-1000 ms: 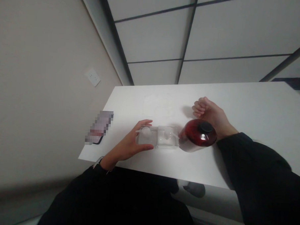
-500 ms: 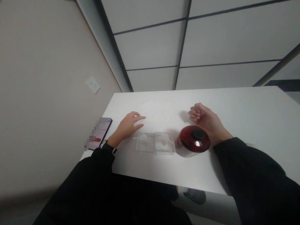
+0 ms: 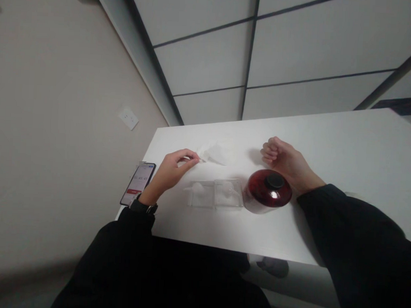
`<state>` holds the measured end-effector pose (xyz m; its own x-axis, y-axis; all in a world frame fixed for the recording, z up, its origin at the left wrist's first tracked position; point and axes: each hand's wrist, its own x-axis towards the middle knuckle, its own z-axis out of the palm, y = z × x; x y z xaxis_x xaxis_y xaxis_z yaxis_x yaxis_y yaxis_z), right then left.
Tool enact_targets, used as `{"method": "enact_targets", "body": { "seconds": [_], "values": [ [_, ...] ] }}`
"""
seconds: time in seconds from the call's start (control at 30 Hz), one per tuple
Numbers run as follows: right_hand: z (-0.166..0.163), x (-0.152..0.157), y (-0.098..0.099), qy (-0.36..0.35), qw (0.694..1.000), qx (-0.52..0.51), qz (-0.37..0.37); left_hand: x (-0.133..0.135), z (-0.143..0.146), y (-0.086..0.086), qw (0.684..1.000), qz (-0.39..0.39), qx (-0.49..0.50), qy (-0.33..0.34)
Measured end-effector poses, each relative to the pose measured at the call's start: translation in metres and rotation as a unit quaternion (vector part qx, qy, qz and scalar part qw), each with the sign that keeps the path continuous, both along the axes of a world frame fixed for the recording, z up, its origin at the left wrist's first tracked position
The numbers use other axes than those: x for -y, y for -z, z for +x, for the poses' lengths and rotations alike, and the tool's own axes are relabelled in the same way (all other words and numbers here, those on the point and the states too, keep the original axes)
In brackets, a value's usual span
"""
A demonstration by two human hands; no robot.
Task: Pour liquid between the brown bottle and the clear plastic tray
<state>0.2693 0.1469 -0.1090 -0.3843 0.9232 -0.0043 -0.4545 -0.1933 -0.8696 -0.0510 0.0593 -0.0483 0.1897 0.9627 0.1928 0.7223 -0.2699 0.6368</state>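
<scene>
My left hand [image 3: 170, 172] pinches the near corner of a thin white tissue [image 3: 213, 152] and lifts it off the white table [image 3: 345, 146]. Just in front of that hand lies a clear two-part plastic box [image 3: 215, 194] with white contents. A dark red bottle with a black cap [image 3: 268, 190] stands to the right of the box. My right hand [image 3: 287, 163] rests on the table behind the bottle, its fingers curled in loosely with nothing visible in them.
A phone [image 3: 138, 183] with a lit screen lies at the table's left edge, beside the beige wall that carries a socket [image 3: 128, 118]. White panelled partitions rise behind the table. The table's near edge runs just above my dark sleeves.
My left hand let go of the clear box, reached to the tissue behind it and pinched it up. The right hand, box and bottle stayed put.
</scene>
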Motion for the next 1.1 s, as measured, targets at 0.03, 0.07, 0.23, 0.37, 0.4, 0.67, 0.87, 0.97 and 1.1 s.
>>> {"method": "enact_targets", "body": {
  "seconds": [0.03,0.07,0.23,0.37,0.4,0.67,0.87,0.97,1.1],
  "values": [
    [0.0,0.0,0.0,-0.002,1.0,0.002,0.0,0.008,0.002,-0.012,0.999,-0.003,0.023,0.027],
    [0.001,0.0,0.0,-0.003,1.0,0.002,-0.003,0.015,0.005,-0.022,0.998,-0.005,0.031,0.046],
    [0.002,0.0,-0.002,-0.003,1.0,0.005,-0.017,0.033,0.017,-0.043,0.997,-0.006,-0.003,0.083],
    [0.002,0.0,-0.002,0.0,1.0,0.009,-0.017,0.035,0.019,-0.043,0.997,-0.006,-0.011,0.077],
    [0.002,0.0,-0.002,0.0,1.0,0.009,-0.015,0.036,0.021,-0.044,0.998,-0.001,-0.011,0.068],
    [0.003,-0.001,-0.001,0.0,1.0,-0.004,-0.022,0.056,0.041,-0.047,0.977,0.063,-0.19,0.073],
    [0.004,-0.002,-0.001,-0.006,0.999,-0.001,-0.035,0.062,0.038,-0.039,0.957,0.056,-0.264,0.11],
    [0.004,-0.001,-0.001,-0.005,0.999,-0.005,-0.038,0.064,0.036,-0.04,0.953,0.027,-0.276,0.119],
    [0.004,-0.001,-0.002,-0.009,0.999,-0.012,-0.048,0.064,0.036,-0.039,0.949,0.018,-0.289,0.124]
  ]
}}
